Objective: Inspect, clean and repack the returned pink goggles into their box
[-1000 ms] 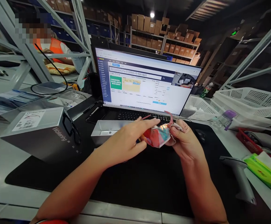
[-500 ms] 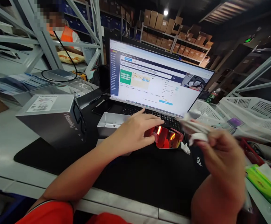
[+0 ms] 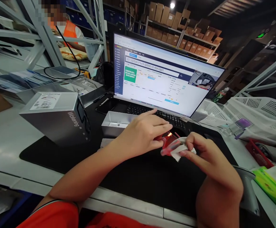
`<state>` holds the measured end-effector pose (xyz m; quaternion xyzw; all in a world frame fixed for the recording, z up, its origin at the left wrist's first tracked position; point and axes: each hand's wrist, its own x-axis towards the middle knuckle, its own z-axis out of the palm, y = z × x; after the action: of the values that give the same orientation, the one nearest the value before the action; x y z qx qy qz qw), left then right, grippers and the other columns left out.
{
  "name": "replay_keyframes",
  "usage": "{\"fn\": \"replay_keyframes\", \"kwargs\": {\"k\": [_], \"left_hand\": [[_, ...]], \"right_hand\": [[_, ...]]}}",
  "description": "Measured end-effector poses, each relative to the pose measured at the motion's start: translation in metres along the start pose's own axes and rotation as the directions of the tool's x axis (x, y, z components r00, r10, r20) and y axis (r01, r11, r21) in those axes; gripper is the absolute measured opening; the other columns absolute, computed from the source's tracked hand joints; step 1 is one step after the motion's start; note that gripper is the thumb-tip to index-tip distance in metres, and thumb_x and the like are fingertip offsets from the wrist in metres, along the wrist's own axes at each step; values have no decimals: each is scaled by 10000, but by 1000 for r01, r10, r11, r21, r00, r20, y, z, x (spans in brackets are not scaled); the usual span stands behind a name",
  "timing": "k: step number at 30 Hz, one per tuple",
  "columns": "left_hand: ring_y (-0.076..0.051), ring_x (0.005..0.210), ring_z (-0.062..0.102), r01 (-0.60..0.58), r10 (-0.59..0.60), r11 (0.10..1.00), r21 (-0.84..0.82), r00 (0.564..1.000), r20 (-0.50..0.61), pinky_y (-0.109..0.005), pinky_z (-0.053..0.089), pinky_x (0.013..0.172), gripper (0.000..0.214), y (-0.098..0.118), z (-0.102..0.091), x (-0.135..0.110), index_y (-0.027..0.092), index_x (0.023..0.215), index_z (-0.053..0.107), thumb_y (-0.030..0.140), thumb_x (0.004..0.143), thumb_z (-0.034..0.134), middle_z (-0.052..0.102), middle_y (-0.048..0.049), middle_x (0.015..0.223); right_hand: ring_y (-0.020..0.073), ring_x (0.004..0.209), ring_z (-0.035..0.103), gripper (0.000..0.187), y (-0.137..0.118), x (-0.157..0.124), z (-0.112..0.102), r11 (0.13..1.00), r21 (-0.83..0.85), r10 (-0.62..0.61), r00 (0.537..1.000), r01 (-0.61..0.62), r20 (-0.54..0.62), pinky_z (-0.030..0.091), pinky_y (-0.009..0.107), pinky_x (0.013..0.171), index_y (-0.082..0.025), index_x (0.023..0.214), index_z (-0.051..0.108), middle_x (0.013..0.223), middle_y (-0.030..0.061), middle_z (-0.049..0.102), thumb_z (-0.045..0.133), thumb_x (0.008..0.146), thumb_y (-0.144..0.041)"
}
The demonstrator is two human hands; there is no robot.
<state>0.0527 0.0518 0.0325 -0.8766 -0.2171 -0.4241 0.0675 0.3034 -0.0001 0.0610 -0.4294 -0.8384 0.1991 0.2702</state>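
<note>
My left hand (image 3: 145, 134) is closed on the left end of red mirrored sunglasses (image 3: 167, 141), thumb below and fingers above. Part of the lens is hidden behind my fingers and a piece of white paper (image 3: 178, 152). Between thumb and fingertips, my right hand (image 3: 203, 152) pinches that white paper against the right side of the sunglasses. A pale translucent part lies beside the paper, too blurred to name. Behind my left hand stands an open silver box tray (image 3: 115, 125).
A grey "Wakening" box (image 3: 54, 122) stands left on the black desk mat (image 3: 147, 180). Beyond are a monitor (image 3: 152, 82) and keyboard (image 3: 138, 110). White baskets (image 3: 261, 110), a green packet (image 3: 271, 186) and a grey handheld device (image 3: 248, 190) sit right. A person in an orange vest (image 3: 70, 30) is behind the rack.
My right hand has come left and inward with the white paper, from apart to against the sunglasses. My left hand stays at the sunglasses' left end. The view has shifted slightly.
</note>
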Motion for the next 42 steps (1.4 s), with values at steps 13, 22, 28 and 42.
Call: {"fn": "replay_keyframes", "kwargs": {"k": [13, 22, 28, 42], "left_hand": [[-182, 917, 741, -102, 102, 995, -9, 995, -17, -456, 486, 1144, 163, -5, 5, -1, 173, 1035, 688, 211, 878, 673, 779, -31, 983], [-160, 806, 718, -84, 80, 995, 47, 994, 78, -442, 469, 1163, 87, 5, -4, 1, 174, 938, 689, 154, 886, 622, 733, -3, 805], [-163, 808, 720, -118, 113, 991, 62, 991, 74, -449, 487, 1145, 79, -4, -2, 1, 182, 898, 686, 211, 912, 613, 750, -15, 843], [-157, 766, 698, -158, 147, 981, 114, 984, 101, -444, 455, 1170, 96, 1, 4, 1, 157, 870, 690, 166, 911, 604, 716, -16, 769]], "right_hand": [[87, 506, 506, 509, -3, 12, 27, 993, 91, 75, 997, -76, 10, 293, 214, 498, -228, 666, 263, 550, -59, 523, 721, 868, -319], [104, 511, 512, 567, -7, 10, 37, 963, 243, 128, 991, -112, -51, 312, 227, 479, -232, 622, 235, 524, -37, 484, 741, 853, -344], [88, 520, 475, 533, -5, 18, 51, 978, 180, 119, 989, -102, -85, 315, 225, 502, -227, 639, 244, 545, -50, 477, 699, 888, -350], [105, 525, 539, 540, -4, 17, 58, 980, 158, 143, 982, -123, -125, 336, 218, 501, -224, 633, 239, 531, -34, 523, 685, 899, -369]]}}
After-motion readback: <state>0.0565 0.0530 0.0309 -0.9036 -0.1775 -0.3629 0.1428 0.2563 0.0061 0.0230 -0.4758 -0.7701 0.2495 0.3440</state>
